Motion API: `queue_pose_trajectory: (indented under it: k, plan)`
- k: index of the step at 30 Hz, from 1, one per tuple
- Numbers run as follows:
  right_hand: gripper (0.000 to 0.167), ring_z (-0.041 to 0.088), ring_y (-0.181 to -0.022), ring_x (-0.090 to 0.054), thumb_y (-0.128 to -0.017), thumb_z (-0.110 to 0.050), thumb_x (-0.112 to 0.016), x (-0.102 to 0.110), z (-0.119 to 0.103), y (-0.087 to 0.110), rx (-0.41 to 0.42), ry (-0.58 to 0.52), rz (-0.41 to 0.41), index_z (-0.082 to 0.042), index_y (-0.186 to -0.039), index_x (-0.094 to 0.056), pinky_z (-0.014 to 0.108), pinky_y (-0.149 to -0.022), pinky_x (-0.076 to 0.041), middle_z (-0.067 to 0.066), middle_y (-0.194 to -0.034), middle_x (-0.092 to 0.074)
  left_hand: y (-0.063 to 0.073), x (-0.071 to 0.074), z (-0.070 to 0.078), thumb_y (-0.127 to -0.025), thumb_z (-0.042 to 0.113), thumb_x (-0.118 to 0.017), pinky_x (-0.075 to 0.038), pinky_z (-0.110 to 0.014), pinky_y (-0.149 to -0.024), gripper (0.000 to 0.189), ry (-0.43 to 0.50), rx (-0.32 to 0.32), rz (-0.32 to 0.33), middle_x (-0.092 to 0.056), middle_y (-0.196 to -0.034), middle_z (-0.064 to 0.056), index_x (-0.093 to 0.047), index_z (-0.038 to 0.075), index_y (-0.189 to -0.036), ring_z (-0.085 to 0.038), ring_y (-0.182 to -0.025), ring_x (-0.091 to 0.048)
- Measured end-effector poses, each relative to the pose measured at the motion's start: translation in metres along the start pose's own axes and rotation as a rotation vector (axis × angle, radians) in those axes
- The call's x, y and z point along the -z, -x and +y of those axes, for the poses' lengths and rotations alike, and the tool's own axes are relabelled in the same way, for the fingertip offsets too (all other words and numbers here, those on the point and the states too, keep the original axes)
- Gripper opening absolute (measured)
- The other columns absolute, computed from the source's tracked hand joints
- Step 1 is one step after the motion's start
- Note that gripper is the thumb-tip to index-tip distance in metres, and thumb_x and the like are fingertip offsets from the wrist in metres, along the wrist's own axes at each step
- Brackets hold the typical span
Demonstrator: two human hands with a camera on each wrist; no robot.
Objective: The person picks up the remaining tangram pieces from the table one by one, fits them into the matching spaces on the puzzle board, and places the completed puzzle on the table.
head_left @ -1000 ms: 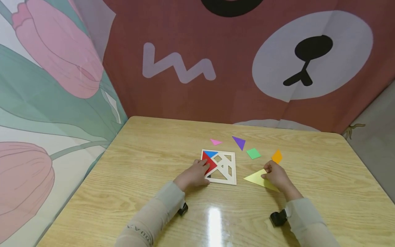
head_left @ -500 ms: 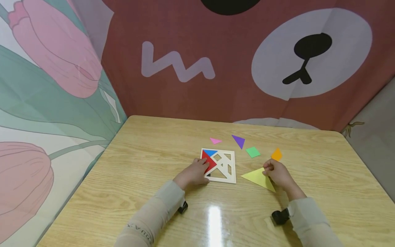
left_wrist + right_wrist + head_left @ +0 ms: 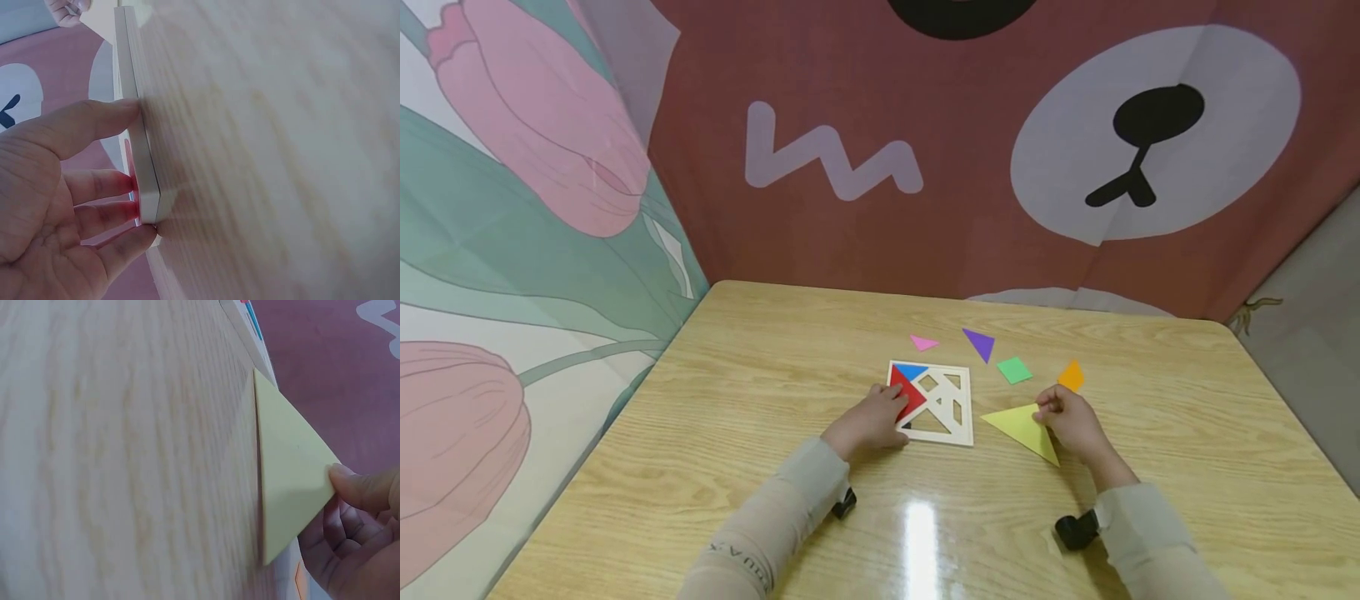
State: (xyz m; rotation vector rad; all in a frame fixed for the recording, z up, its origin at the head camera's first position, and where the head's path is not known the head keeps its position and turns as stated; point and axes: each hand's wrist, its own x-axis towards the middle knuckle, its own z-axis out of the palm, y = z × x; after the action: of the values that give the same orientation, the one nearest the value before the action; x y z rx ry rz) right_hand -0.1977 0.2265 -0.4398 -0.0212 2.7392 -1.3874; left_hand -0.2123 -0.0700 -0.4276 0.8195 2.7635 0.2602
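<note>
My left hand (image 3: pixel 871 421) rests on the left side of a pale wooden tangram board (image 3: pixel 966 408). In the left wrist view its fairly straight fingers (image 3: pixel 103 185) touch the board's face and edge, with the thumb against the near side. Under the fingertips lies a red triangle (image 3: pixel 912 400) in the board, beside a blue triangle (image 3: pixel 912 372). To the board's right, my right hand (image 3: pixel 1075 421) pinches a large yellow triangle (image 3: pixel 1022 429) by one corner between thumb and fingers. In the right wrist view the yellow triangle slants, its long edge close to the tabletop.
Beyond the board lie a pink piece (image 3: pixel 924 342), a purple triangle (image 3: pixel 981 343) and a green square (image 3: pixel 1015 370). An orange piece (image 3: pixel 1072 375) lies just past the right hand. The wooden table (image 3: pixel 760 350) ends at a printed cloth (image 3: pixel 850 250).
My right hand has turned the yellow triangle a little and brought it slightly left, closer to the board. The left hand and the board stay in place.
</note>
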Motion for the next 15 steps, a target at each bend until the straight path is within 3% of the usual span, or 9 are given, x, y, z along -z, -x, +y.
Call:
queue_pose_trajectory:
  k: [7, 15]
  plan:
    - [0.015, 0.018, -0.075, -0.046, -0.081, 0.004, -0.054, -0.004, -0.005, 0.002, 0.02, -0.02, 0.037, 0.008, -0.093, -0.047, 0.021, -0.059, -0.042, 0.012, -0.083, -0.051, -0.001, -0.002, -0.001, -0.077, 0.031, -0.062, -0.03, -0.03, -0.093, 0.064, 0.009, 0.02, -0.024, -0.03, -0.135, -0.014, -0.04, 0.001, -0.128, -0.027, -0.117, -0.028]
    - [0.017, 0.017, -0.075, -0.045, -0.082, 0.002, -0.053, -0.007, -0.011, 0.003, 0.004, -0.085, 0.026, 0.009, -0.096, -0.047, 0.02, -0.059, -0.042, 0.011, -0.083, -0.05, -0.001, -0.002, -0.003, -0.076, 0.03, -0.062, -0.029, -0.03, -0.093, 0.063, 0.011, 0.004, -0.003, -0.032, -0.134, -0.014, -0.041, 0.0, -0.127, -0.028, -0.117, -0.029]
